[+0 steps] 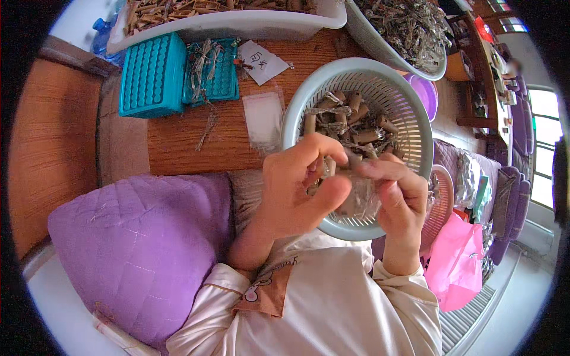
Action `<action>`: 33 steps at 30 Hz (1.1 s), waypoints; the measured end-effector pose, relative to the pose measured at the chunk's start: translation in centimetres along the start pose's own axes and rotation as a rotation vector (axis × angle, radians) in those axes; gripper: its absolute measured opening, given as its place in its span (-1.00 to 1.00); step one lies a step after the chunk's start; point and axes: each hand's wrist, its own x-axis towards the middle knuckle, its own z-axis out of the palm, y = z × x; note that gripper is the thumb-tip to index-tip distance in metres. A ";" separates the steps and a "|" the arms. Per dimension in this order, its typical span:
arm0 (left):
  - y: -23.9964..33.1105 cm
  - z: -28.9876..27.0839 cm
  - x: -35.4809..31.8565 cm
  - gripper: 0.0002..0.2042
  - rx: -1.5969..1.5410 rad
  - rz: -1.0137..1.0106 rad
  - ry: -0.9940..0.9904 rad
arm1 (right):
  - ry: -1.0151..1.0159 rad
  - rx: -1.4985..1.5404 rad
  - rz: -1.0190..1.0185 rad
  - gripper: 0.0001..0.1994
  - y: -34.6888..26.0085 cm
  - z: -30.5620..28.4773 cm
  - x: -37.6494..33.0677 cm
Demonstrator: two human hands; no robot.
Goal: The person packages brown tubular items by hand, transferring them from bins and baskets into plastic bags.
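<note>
Both my hands are held over a grey-green slotted basket (pixel 291 127). Brown cylindrical pieces (pixel 356 102), several with clear plastic around them, fill its bottom. My right hand (pixel 401 193) pinches a clear plastic bag (pixel 363 199), which hangs between the hands. Beside it, my left hand (pixel 300 184) has its index finger bent toward the top of the bag and its thumb held apart; its other fingers are curled and partly hidden. A small brownish shape between the fingertips is too blurred to name.
Flat clear bags (pixel 262 118) lie on the wooden table (pixel 178 142), near a white paper card (pixel 261 62) and teal trays (pixel 151 74). Behind are a white tub (pixel 237 21) of brown pieces and a grey tub (pixel 442 65) of wrapped ones. A purple cushion (pixel 142 243) sits left, a pink bag (pixel 457 261) right.
</note>
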 end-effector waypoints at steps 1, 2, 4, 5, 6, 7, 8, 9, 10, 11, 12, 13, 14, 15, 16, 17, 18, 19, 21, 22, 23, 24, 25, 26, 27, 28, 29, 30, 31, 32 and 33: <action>0.3 0.6 -0.2 -0.92 0.058 -0.102 0.070 | -0.025 0.104 0.051 -0.71 -0.1 0.3 0.0; 0.4 0.7 -0.3 -0.92 0.058 -0.102 0.070 | -0.025 0.104 0.050 -0.71 0.0 0.4 -0.1; 0.4 0.8 -0.4 -0.94 -0.009 -0.068 0.160 | -0.007 0.357 0.086 -0.69 0.4 0.5 -0.2; 0.2 0.9 -0.3 -0.94 -0.009 -0.068 0.160 | 0.090 0.581 0.117 -0.75 0.5 1.4 -0.1; 0.1 0.9 -0.2 -0.92 0.158 0.181 0.184 | 0.090 0.580 0.116 -0.75 0.8 1.3 -0.2; -0.1 0.8 -0.1 -0.90 0.323 0.430 0.206 | 0.023 0.913 0.164 -0.78 1.5 1.0 -0.4; -0.3 0.7 0.1 -0.90 0.321 0.432 0.205 | -0.049 1.244 0.210 -0.77 1.9 0.8 -0.4; -0.6 0.3 0.2 -0.85 0.386 0.539 0.150 | -0.052 1.263 0.171 -0.73 1.5 1.2 0.1; -0.9 -0.1 0.3 -0.80 0.449 0.647 0.094 | -0.051 1.265 0.170 -0.73 1.4 1.6 0.1; -1.1 -0.3 0.4 -0.79 0.530 0.706 0.094 | 0.079 1.037 0.178 -0.72 1.3 1.9 0.0; -1.4 -0.6 0.2 -0.79 0.528 0.706 0.094 | 0.203 0.805 0.186 -0.72 1.4 2.0 -0.1; -1.8 -1.0 0.1 -0.81 0.623 0.643 0.042 | 0.184 0.535 0.085 -0.70 2.4 1.0 -0.5; -2.2 -1.2 0.0 -0.83 0.716 0.579 -0.010 | 0.187 0.532 0.086 -0.70 2.3 0.0 -0.7; -2.7 -1.5 0.3 -0.87 0.688 0.518 0.153 | 0.328 0.345 0.113 -0.70 1.7 -1.0 -1.0; -3.5 -1.8 0.6 -0.91 0.656 0.455 0.317 | 0.463 0.154 0.139 -0.69 1.5 -2.2 -1.3; -3.6 -2.6 0.7 -0.91 0.671 0.181 0.375 | 0.616 -0.190 0.162 -0.69 2.0 -4.1 -2.0; -3.8 -3.3 0.8 -0.88 0.672 -0.090 0.423 | 0.765 -0.543 0.181 -0.68 3.0 -6.7 -3.1; -4.5 -3.8 1.2 -0.88 0.674 -0.090 0.423 | 0.811 -0.707 0.255 -0.69 3.5 -9.2 -4.1; -7.2 -4.4 1.3 -0.78 0.947 -0.290 0.392 | 0.776 -1.057 0.415 -0.73 5.5 -15.4 -7.8; -7.8 -4.5 1.0 -0.72 0.929 -0.433 0.333 | 0.686 -1.232 0.497 -0.76 6.7 -18.1 -10.0; -8.8 -4.5 0.8 -0.72 0.964 -0.465 0.336 | 0.683 -1.230 0.496 -0.76 7.3 -19.0 -11.6; -9.5 -4.3 0.7 -0.71 0.996 -0.497 0.335 | 0.561 -1.311 0.550 -0.80 7.4 -19.0 -12.6; -9.8 -4.3 0.6 -0.71 0.997 -0.500 0.335 | 0.436 -1.389 0.602 -0.78 7.7 -19.3 -13.2; -9.9 -4.2 0.6 -0.70 1.005 -0.515 0.325 | 0.433 -1.388 0.603 -0.78 7.9 -19.7 -13.4; -10.0 -4.1 0.7 -0.69 1.012 -0.524 0.306 | 0.492 -1.379 0.625 -0.73 7.5 -19.6 -13.3; -9.9 -4.1 0.7 -0.69 1.016 -0.525 0.303 | 0.545 -1.366 0.643 -0.64 6.4 -18.7 -12.0; -9.8 -4.2 0.6 -0.67 0.991 -0.522 0.308 | 0.673 -1.246 0.636 -0.69 5.6 -17.5 -10.1; -9.8 -4.2 0.7 -0.66 0.960 -0.516 0.310 | 0.651 -1.155 0.612 -0.71 4.5 -15.9 -8.1; -9.7 -4.4 0.5 -0.66 0.963 -0.514 0.312 | 0.622 -1.059 0.581 -0.73 4.4 -14.8 -6.3; -9.7 -4.6 0.3 -0.66 0.941 -0.503 0.359 | 0.518 -1.031 0.453 -0.73 4.7 -14.0 -4.8; -9.8 -4.8 0.0 -0.66 0.925 -0.494 0.410 | 0.411 -0.995 0.323 -0.73 5.3 -13.2 -3.3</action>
